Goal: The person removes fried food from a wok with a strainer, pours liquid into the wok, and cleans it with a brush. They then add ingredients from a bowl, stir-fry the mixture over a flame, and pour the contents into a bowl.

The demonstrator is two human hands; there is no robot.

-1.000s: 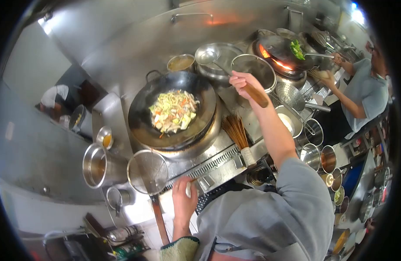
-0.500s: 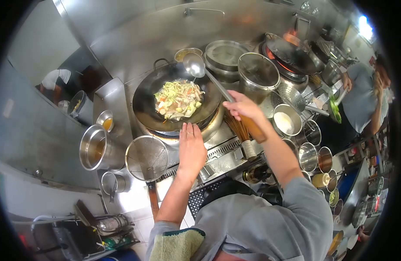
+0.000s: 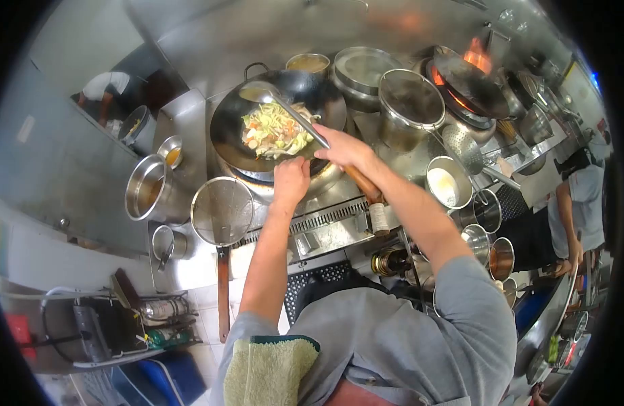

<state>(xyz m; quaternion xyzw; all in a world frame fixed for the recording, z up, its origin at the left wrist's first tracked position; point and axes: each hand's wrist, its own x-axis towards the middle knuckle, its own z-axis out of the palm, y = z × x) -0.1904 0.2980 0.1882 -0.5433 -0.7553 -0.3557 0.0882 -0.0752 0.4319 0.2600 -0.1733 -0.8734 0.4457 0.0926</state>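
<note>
A black wok [image 3: 227,139] sits on the burner with shredded cabbage, carrot and pale strips [image 3: 274,132] in it. My left hand [image 3: 291,179] is closed at the wok's near rim; the part under its fingers is hidden. My right hand [image 3: 342,149] grips the metal shaft of a long ladle [image 3: 302,122], whose wooden handle end runs back beneath my wrist. The ladle's bowl hangs over the far left part of the wok, above the vegetables. The wok's far loop handle shows free.
Left of the wok stand a steel pot [image 3: 137,189], a small bowl of yellow liquid [image 3: 169,152] and a round strainer [image 3: 222,210]. To the right are a deep pot [image 3: 410,108], a white-filled pot [image 3: 448,183] and another wok [image 3: 471,88] over flames. A co-worker [image 3: 576,210] stands at far right.
My left hand's outstretched fingers have curled closed at the wok's rim. The ladle's bowl has moved left over the wok. The co-worker has moved from the stove toward the counter.
</note>
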